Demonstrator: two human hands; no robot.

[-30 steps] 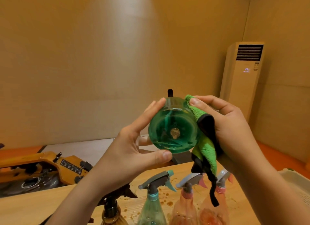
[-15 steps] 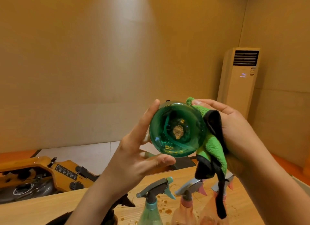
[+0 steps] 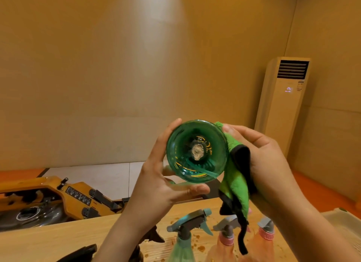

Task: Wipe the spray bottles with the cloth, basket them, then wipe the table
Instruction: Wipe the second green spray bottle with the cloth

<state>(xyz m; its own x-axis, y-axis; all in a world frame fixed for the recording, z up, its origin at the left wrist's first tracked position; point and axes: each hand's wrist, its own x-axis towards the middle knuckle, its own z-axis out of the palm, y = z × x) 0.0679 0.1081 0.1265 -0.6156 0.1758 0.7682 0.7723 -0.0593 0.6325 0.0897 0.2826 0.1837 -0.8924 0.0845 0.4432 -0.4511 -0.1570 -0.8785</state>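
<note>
At the centre of the frame the left hand (image 3: 156,185) gripped a green spray bottle (image 3: 196,151) tipped on its side with its round base facing the camera. The thumb was under the bottle and the fingers curled over its far side. The right hand (image 3: 267,164) clutched a green cloth with black edging (image 3: 234,175) and pressed it against the bottle's right flank.

The hold looked light, mostly thumb and fingertips. If the plastic was wet, a firm rub from the cloth could probably twist the bottle loose.

Directly below, along the bottom edge, a teal spray bottle (image 3: 182,240) and two pink spray bottles (image 3: 226,244) stood close together on the wooden table (image 3: 48,240). A dropped bottle would likely knock them over.

The cloth's black tail hung down between the pink trigger heads, so a sideways wipe might snag one and tip it. Brown droplets (image 3: 199,247) spotted the table around them and could soil that dangling end.

A pale basket (image 3: 343,222) sat at the lower right edge. Further off were a yellow machine (image 3: 58,195) at the left and a floor-standing air conditioner (image 3: 283,105) at the upper right.
</note>
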